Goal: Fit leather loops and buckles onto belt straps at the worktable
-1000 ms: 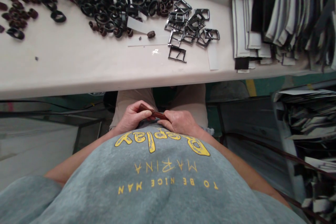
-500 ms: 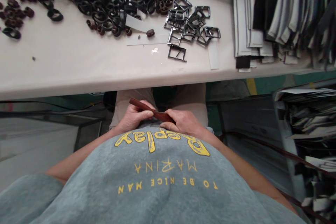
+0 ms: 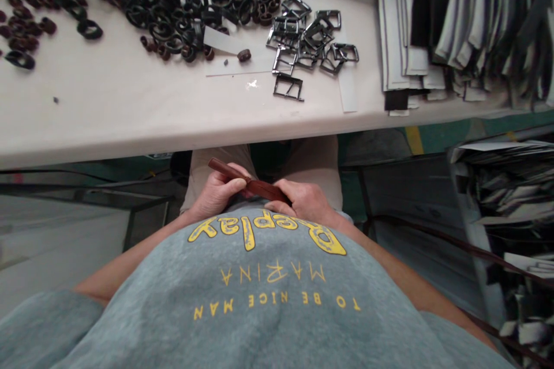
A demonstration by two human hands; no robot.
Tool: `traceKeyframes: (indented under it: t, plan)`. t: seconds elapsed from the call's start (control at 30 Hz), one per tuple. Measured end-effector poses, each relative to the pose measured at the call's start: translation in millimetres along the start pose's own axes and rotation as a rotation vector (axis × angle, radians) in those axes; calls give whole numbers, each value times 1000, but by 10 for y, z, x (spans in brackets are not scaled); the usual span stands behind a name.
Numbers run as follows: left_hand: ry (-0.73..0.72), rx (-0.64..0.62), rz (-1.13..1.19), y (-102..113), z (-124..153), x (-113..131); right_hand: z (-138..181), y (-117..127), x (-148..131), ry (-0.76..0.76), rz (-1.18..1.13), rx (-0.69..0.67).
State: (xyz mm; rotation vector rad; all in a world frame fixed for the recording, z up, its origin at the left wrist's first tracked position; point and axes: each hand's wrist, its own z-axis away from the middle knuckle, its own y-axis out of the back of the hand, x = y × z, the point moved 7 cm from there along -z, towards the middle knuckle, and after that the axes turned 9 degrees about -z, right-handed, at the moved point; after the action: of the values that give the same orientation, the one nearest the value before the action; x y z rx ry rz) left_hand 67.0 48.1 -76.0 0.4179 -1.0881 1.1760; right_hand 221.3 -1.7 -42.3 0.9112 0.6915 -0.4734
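The strap (image 3: 270,190), brown, is held in front of the torso, above the lap and clear of the near edge of the table (image 3: 95,127). Its long axis runs obliquely across the view, from the upper left, on the table side, to the lower right, toward the body.

Left hand (image 3: 220,187): fingers clamped on the strap, thumb on the near face, at a narrow raised band that crosses it. The far end projects past these fingers, free, and points up and left.

Right hand (image 3: 308,200): fingers closed around the lower right portion, thumb underneath. This hand covers that end; its termination cannot be seen. Both hands are in contact with the strap, so neither is nearer. A short exposed section spans the gap between them, the left grip lying slightly farther from the body. Whether the strap is one piece or joined at the band cannot be determined.

On the table, beyond the hands: buckles (image 3: 319,34), dark metal, in a loose group; black loops (image 3: 164,26) to their left.

Legible writing: the shirt (image 3: 268,328) carries, inverted in this view, "Replay", "MARINA" and "TO BE NICE MAN", in yellow. No label is legible on the strap.
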Motion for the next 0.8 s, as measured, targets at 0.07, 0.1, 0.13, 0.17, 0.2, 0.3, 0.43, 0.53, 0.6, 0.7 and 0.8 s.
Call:
traceKeyframes:
  t: [0.07,0.1,0.13,0.17,0.2,0.3,0.43,0.53,0.6,0.7,0.8]
  plan:
    - [70,-40,5,-47,8,-36,15,20,38,3,30,49]
    - [96,-57,9,-67,8,-53,18,23,52,-2,50,62]
    - [108,-67,17,-80,5,-64,15,21,60,-7,69,67]
    - [111,-73,29,-89,0,-71,8,15,64,-14,86,65]
    - [110,-76,44,-94,-6,-78,-3,9,62,-24,99,60]
    - [114,-89,91,-104,-19,-108,-51,-18,42,-58,133,23]
    - [126,-99,113,-100,-19,-140,-111,-39,5,-81,151,-21]
    - [123,-112,130,-95,-21,-149,-133,-47,-17,-80,141,-42]
    - [123,-130,143,-101,-20,-152,-136,-54,-31,-70,130,-56]
    - [129,-171,163,-132,-1,-142,-128,-63,-44,-65,130,-68]
    - [133,-164,159,-145,33,-111,-106,-62,-60,-62,155,-71]
